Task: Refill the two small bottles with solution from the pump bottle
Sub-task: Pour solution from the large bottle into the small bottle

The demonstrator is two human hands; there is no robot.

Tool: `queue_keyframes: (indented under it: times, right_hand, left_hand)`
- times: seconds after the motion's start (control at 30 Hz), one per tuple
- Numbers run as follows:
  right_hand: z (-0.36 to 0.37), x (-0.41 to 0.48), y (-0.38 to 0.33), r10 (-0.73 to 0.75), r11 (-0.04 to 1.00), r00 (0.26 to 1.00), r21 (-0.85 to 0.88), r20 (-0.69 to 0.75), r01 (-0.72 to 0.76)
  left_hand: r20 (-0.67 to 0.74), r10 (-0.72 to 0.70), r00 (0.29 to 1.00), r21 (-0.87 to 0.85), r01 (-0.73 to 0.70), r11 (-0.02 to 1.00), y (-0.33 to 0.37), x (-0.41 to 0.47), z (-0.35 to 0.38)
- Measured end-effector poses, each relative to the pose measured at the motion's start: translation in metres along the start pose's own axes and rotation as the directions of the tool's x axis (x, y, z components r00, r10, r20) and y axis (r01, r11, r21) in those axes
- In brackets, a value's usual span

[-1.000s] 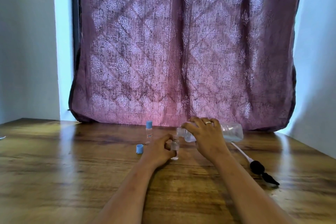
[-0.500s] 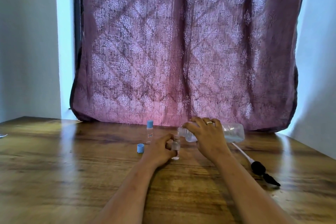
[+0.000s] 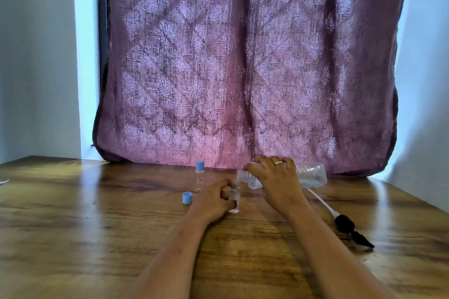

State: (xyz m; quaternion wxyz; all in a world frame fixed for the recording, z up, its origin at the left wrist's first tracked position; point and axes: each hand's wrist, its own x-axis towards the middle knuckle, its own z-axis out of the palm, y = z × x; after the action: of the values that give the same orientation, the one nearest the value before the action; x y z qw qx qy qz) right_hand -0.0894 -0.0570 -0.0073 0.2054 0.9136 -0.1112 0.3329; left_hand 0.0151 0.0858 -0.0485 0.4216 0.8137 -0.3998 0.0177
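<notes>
Head: L fingers [image 3: 223, 194] pinch clear uncapped small bottle [image 3: 234, 194]; R fingers [image 3: 258, 165] wrap tipped pump bottle [image 3: 313, 175].

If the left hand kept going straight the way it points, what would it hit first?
Beyond the small open bottle the left hand grips, probably the neck of the tilted pump bottle, held by the right hand; depth is unclear.

left grip [image 3: 213, 198] pinching, right grip [image 3: 277, 182] apparently curled, palm down

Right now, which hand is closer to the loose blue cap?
Left. The left hand, holding the open small bottle, sits just beside the blue cap; the right hand grips the tipped pump bottle farther right.
</notes>
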Motion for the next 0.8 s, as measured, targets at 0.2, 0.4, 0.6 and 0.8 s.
queue_keyframes:
  times: [0.2, 0.4, 0.6, 0.8]
  right_hand:
    - [-0.0004, 0.0000, -0.0002, -0.004, 1.000, 1.000, 0.004, -0.005, 0.004]
    - [-0.0003, -0.0007, 0.0003, -0.005, 1.000, 1.000, 0.004, -0.006, 0.005]
    - [-0.0008, 0.0006, -0.0002, -0.007, 1.000, 1.000, -0.001, 0.008, 0.007]
    - [0.0004, 0.0004, 0.0001, -0.008, 1.000, 1.000, -0.011, 0.015, 0.008]
  left_hand:
    - [0.014, -0.012, 1.000, -0.007, 0.012, 1.000, 0.0001, 0.0004, -0.0002]
    - [0.016, -0.026, 1.000, 0.010, 0.026, 1.000, -0.0001, 0.0005, -0.0002]
    - [0.012, -0.027, 1.000, 0.024, 0.027, 0.999, -0.0005, 0.0006, 0.0001]
    - [0.009, -0.019, 1.000, 0.028, 0.019, 0.999, -0.0008, 0.0014, 0.0002]
